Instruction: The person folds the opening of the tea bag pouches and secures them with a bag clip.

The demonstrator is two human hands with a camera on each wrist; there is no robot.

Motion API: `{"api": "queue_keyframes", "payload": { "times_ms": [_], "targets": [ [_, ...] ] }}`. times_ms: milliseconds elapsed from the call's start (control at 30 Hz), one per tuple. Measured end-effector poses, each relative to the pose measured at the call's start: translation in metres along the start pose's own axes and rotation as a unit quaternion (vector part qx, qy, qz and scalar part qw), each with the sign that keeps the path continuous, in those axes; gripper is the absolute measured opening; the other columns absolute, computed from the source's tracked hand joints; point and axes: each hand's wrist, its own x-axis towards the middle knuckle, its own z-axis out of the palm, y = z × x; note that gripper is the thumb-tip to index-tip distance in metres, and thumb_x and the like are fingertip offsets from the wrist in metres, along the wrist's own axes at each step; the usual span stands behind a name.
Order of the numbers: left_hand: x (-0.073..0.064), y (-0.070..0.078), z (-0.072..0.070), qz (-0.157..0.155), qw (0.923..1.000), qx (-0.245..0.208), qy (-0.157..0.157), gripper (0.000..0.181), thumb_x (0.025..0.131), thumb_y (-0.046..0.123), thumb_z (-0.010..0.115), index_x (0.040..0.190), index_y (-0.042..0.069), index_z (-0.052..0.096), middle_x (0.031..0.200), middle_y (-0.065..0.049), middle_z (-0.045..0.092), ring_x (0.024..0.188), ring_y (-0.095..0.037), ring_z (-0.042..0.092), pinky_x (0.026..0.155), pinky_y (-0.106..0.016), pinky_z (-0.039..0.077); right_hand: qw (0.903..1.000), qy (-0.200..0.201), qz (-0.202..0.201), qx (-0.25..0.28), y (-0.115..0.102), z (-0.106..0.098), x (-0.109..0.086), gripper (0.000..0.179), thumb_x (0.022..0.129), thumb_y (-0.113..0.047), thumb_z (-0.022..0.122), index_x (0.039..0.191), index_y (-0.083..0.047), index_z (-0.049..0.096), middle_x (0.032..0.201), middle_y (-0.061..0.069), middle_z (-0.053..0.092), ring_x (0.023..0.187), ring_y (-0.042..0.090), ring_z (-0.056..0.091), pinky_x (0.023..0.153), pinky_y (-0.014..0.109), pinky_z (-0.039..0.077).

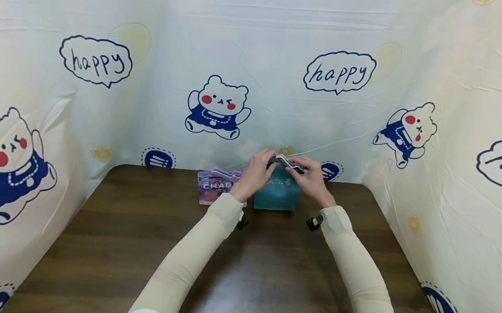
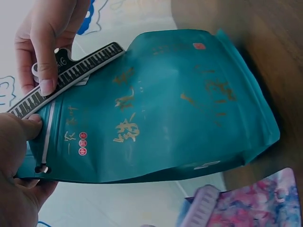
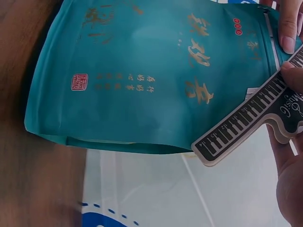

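Observation:
A teal stand-up pouch [image 1: 278, 193] with gold lettering stands at the table's far edge. My left hand [image 1: 256, 174] grips its folded top corner, and in the left wrist view the thumb of that left hand [image 2: 14, 146] lies by the seal strip. A black-and-white bag clip [image 3: 241, 120] with a piano-key pattern and the word "Music" lies slantwise over one end of the pouch's top. My right hand [image 1: 313, 178] pinches this clip between thumb and fingers. The clip's long bar overlaps the pouch front and sticks out past its side.
Left of the teal pouch stands a pink and purple patterned pouch [image 1: 208, 192], with a lilac clip [image 2: 201, 208] of similar piano-key shape on its top. The brown wooden table [image 1: 263, 275] reaches back to a printed cloth curtain [image 1: 275, 70], which also hangs on both sides.

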Motion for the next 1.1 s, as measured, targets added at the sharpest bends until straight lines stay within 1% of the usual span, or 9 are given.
{"api": "queue_keyframes", "payload": {
  "times_ms": [133,300,500,633,733,833,967,1033,1100],
  "targets": [
    [-0.002,-0.006,0.005,-0.003,0.9999,0.013,-0.003,0.012,0.1,0.01,0.066,0.111,0.006,0.069,0.107,-0.009,0.066,0.096,-0.021,0.066,0.083,-0.035,0.056,0.9999,-0.005,0.016,0.005,0.006,0.004,-0.003,0.02,0.086,0.011,0.074,0.106,0.009,0.074,0.103,0.022,0.073,0.088,0.034,0.07,0.075,0.023,0.056],
    [-0.004,-0.011,0.008,-0.002,0.9998,0.02,-0.008,0.016,0.101,0.012,0.063,0.115,0.006,0.069,0.109,-0.009,0.065,0.096,-0.02,0.065,0.083,-0.034,0.056,0.9993,0.001,0.029,0.021,0.009,0.008,-0.008,0.021,0.087,0.011,0.073,0.107,0.009,0.074,0.105,0.024,0.072,0.09,0.037,0.07,0.078,0.019,0.055],
    [-0.005,-0.011,0.007,-0.01,0.9997,0.019,-0.008,0.016,0.101,0.012,0.063,0.115,0.005,0.069,0.108,-0.009,0.064,0.096,-0.02,0.065,0.083,-0.034,0.056,0.999,0.002,0.037,0.023,0.009,0.011,-0.008,0.021,0.088,0.01,0.073,0.108,0.009,0.074,0.106,0.024,0.072,0.091,0.035,0.069,0.077,0.02,0.055],
    [-0.006,-0.013,0.003,-0.014,0.9994,0.02,-0.025,0.023,0.102,0.017,0.063,0.122,0.006,0.066,0.114,-0.01,0.064,0.101,-0.022,0.065,0.088,-0.037,0.056,0.999,-0.002,0.04,0.02,0.007,0.012,-0.006,0.023,0.087,0.01,0.073,0.11,0.009,0.073,0.107,0.024,0.072,0.092,0.035,0.069,0.077,0.025,0.057],
    [-0.006,-0.015,-0.007,-0.021,0.9987,0.016,-0.043,0.038,0.103,0.028,0.062,0.135,0.008,0.059,0.127,-0.011,0.062,0.113,-0.024,0.063,0.097,-0.04,0.053,0.9988,-0.021,0.045,0.006,0.005,0.01,-0.004,0.029,0.089,0.009,0.072,0.118,0.01,0.069,0.11,0.025,0.07,0.095,0.037,0.068,0.079,0.033,0.058],
    [-0.008,-0.019,-0.022,-0.027,0.9982,0.02,-0.05,0.052,0.104,0.04,0.058,0.147,0.012,0.051,0.141,-0.011,0.057,0.128,-0.026,0.057,0.108,-0.044,0.046,0.9967,-0.043,0.068,0.013,0.015,0.006,-0.004,0.04,0.096,0.003,0.065,0.135,0.007,0.06,0.122,0.026,0.066,0.109,0.038,0.065,0.092,0.046,0.054],
    [-0.015,-0.03,-0.049,-0.041,0.9984,0.027,-0.03,0.055,0.106,0.043,0.052,0.153,0.016,0.046,0.153,-0.011,0.049,0.141,-0.029,0.046,0.115,-0.047,0.038,0.9928,-0.048,0.107,0.027,0.033,-0.007,-0.005,0.044,0.107,-0.008,0.049,0.15,0.001,0.047,0.14,0.025,0.058,0.131,0.039,0.054,0.109,0.056,0.04],
    [-0.022,-0.037,-0.063,-0.053,0.9982,0.026,-0.013,0.055,0.106,0.042,0.051,0.154,0.016,0.045,0.157,-0.011,0.045,0.146,-0.03,0.041,0.118,-0.049,0.034,0.9915,-0.047,0.121,0.004,0.039,-0.018,-0.008,0.044,0.11,-0.012,0.043,0.152,0.001,0.043,0.147,0.025,0.052,0.138,0.039,0.048,0.112,0.057,0.036],
    [-0.03,-0.046,-0.075,-0.063,0.9975,0.03,0.005,0.055,0.106,0.041,0.051,0.154,0.014,0.045,0.16,-0.011,0.041,0.148,-0.031,0.037,0.12,-0.051,0.03,0.988,-0.05,0.141,-0.039,0.046,-0.029,-0.013,0.046,0.111,-0.018,0.04,0.153,0.0,0.041,0.153,0.024,0.047,0.143,0.04,0.042,0.114,0.058,0.033]
  ]
}}
